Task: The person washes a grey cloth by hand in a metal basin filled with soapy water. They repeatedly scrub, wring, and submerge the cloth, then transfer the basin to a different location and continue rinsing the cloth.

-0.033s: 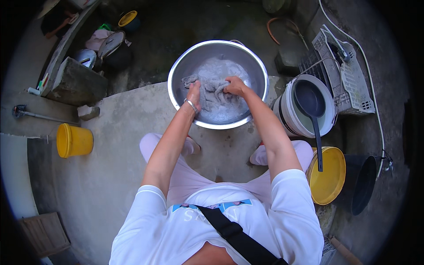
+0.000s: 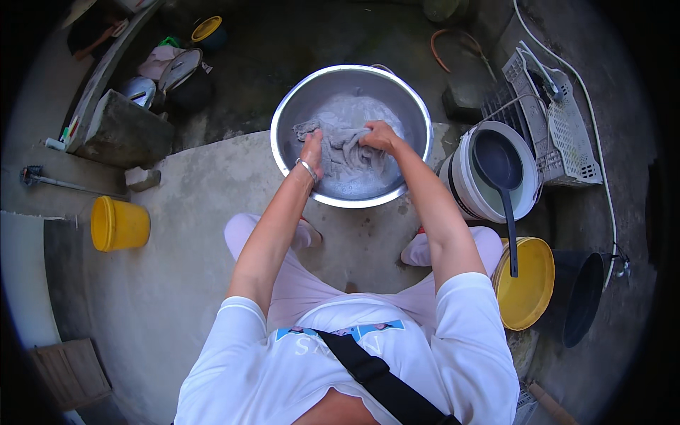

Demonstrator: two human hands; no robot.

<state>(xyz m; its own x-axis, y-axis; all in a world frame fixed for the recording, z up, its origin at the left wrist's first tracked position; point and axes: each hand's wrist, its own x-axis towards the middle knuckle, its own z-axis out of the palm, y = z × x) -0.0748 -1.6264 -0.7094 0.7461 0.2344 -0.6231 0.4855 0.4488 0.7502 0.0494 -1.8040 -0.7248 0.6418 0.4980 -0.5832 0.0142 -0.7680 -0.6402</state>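
Observation:
A wide metal basin [image 2: 301, 103] stands on the concrete in front of me, holding cloudy, sudsy water [image 2: 360, 110]. In it lies a wet, bunched grey cloth [image 2: 344, 147]. My left hand [image 2: 312, 151], with a bracelet at its wrist, grips the cloth's left end; some fingers are hidden behind the hand. On the other side, my right hand [image 2: 380, 137] has its fingers closed on a fold of the same cloth. A stretch of cloth lies between both hands.
To the right stands a white bucket [image 2: 464, 173] with a dark long-handled dipper [image 2: 498, 161] across it. Beside it are a yellow bucket [image 2: 528, 283], a black bucket [image 2: 584, 297] and a grey plastic crate [image 2: 570, 142]. A yellow bucket [image 2: 122, 224] sits at left, near a concrete block [image 2: 127, 131].

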